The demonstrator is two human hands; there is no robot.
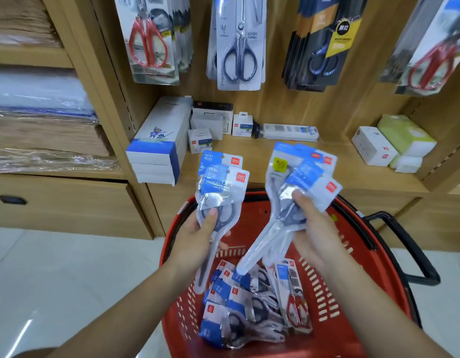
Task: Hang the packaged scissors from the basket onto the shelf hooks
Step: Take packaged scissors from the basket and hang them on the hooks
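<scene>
My left hand (197,239) grips a small bunch of packaged scissors (219,184) with blue-and-white header cards, held upright above the red basket (358,288). A fanned bunch of similar scissor packs (301,174) is gripped in my right hand (311,228), thumb pressed on the plastic. More scissor packs (239,306) lie piled in the basket's bottom, one with red handles (296,308). On the wooden back panel above, hanging scissor packs show in rows: red-handled (151,40), grey-blue-handled (239,47), dark packs (321,45) and another red-handled row (430,52). The hooks themselves are hidden.
A wooden shelf board (334,161) under the hanging packs carries white-and-blue boxes (159,143), small white boxes (216,122), a long flat pack (290,131) and white and green boxes (394,143). Stacked paper goods (43,112) fill the left unit. The basket's black handle (409,249) sticks out right.
</scene>
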